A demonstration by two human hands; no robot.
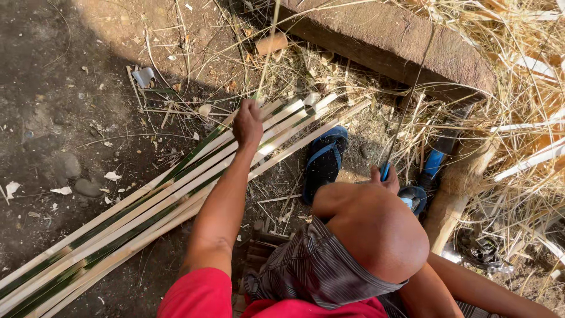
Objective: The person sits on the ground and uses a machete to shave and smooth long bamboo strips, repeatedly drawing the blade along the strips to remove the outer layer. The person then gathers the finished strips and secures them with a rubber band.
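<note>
Left hand [248,122], centre frame, is clenched round a thin pale bamboo sliver [268,53] rising toward the top edge; right hand [385,178], mostly hidden behind the raised knee, grasps a blue-handled tool [384,171]; a bundle of long split green-and-cream bamboo strips [135,221] lies finished-looking across the lower left; straw litters the right.

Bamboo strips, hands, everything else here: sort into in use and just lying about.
In use: left hand gripping thin strip; right hand on blue-handled tool; split bamboo strips.
Lying about: blue sandal; wooden beam; dry straw; stones.
</note>
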